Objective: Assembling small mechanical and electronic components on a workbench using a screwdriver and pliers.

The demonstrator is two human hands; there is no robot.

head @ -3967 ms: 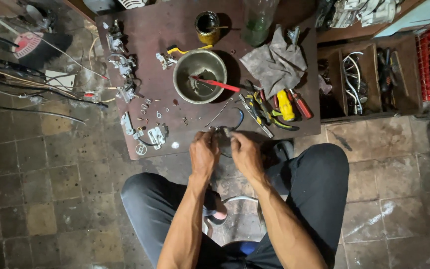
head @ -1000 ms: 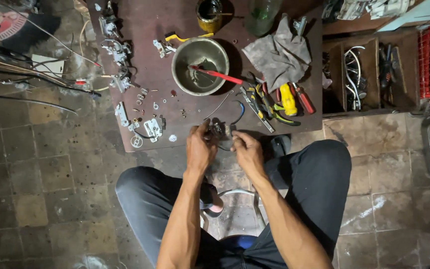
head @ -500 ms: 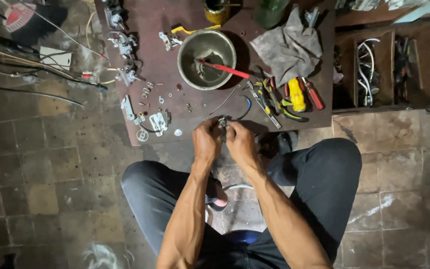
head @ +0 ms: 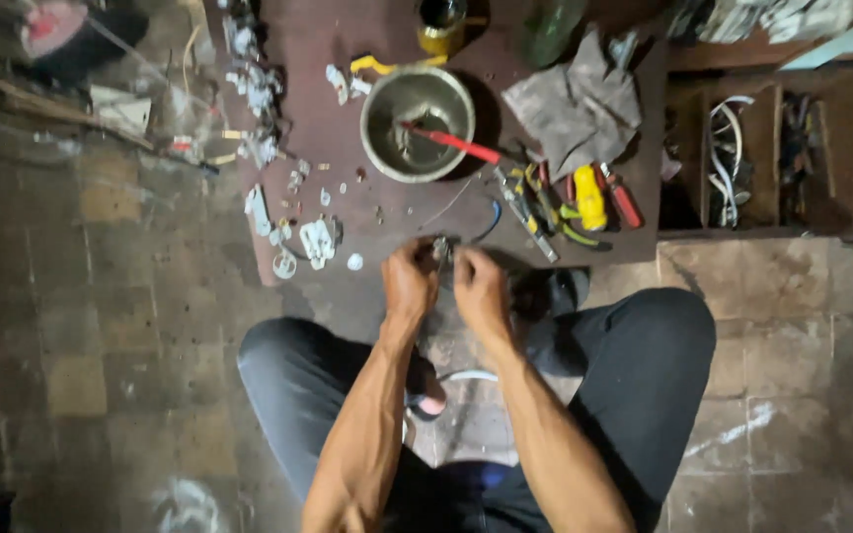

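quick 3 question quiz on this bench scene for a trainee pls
1. True or false: both hands meet on one small metal part.
2. What lies in the metal bowl? A red-handled tool B grey rag C yellow pliers
3. Which hand is nearer the white fitting on the board?

Key
1. True: left hand and right hand pinch it at the board's near edge.
2. A
3. Left hand.

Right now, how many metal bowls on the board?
1. The metal bowl sits near the board's far edge, a red-handled tool resting in it, beyond both hands. Clutter could hide smaller dishes.
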